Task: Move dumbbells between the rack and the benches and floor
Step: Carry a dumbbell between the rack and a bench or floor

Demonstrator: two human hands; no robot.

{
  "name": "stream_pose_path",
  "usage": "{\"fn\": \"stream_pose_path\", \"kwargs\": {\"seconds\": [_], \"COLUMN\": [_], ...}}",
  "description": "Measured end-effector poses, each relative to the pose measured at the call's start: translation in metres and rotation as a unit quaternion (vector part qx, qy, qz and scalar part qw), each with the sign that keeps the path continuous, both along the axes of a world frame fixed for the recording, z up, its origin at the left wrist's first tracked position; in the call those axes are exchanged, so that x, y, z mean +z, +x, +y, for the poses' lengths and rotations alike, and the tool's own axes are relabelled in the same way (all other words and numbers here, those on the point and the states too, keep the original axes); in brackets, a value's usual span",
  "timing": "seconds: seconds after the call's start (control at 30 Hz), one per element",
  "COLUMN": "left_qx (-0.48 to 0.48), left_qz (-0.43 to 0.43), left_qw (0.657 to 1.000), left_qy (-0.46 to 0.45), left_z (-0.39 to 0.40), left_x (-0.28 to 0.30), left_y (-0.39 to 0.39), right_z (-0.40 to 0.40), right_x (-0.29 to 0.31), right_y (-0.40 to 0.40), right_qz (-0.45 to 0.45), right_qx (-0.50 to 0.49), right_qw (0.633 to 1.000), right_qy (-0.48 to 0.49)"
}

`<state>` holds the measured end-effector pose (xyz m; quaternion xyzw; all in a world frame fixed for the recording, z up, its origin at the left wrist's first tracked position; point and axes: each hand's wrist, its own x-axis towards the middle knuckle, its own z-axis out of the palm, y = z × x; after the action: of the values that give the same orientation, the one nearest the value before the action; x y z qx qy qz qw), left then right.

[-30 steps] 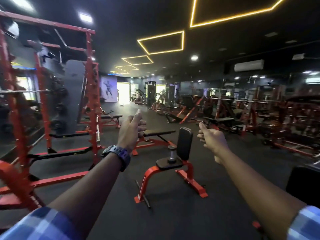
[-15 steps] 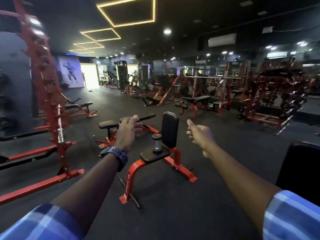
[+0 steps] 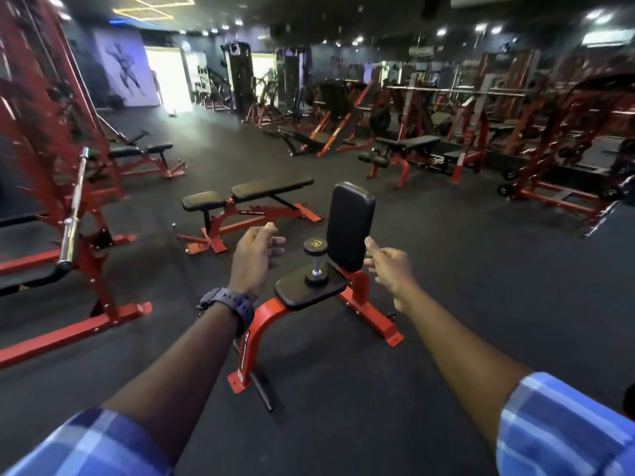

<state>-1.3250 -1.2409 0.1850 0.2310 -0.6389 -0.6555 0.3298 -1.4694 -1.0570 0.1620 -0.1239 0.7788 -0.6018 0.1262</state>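
Here, a small dumbbell (image 3: 315, 261) is seen standing on end on the black seat (image 3: 309, 293) of a red bench with an upright back pad (image 3: 349, 225). The left hand (image 3: 256, 255) and right hand (image 3: 390, 266) are held out on either side of it, loosely curled, with nothing held. The shiny middle bar should be gripped firmly and the dumbbell lifted straight up, so it is not tipped off the seat.

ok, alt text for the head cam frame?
Both bare hands, left and right, reach empty toward a small dumbbell standing on end on the seat of a red upright bench in a dim gym. A flat bench stands behind it on the dark floor.
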Motion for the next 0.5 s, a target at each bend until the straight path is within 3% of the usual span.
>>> {"fn": "stream_pose_path", "kwargs": {"seconds": [0.5], "left_qx": [-0.020], "left_qz": [-0.051], "left_qw": [0.995], "left_qy": [0.078], "left_z": [-0.207], "left_x": [-0.093], "left_y": [-0.308], "right_z": [-0.198], "right_x": [-0.087], "right_y": [-0.266], "right_qz": [-0.067], "right_qx": [-0.022], "right_qw": [0.997], "right_qy": [0.039]}}
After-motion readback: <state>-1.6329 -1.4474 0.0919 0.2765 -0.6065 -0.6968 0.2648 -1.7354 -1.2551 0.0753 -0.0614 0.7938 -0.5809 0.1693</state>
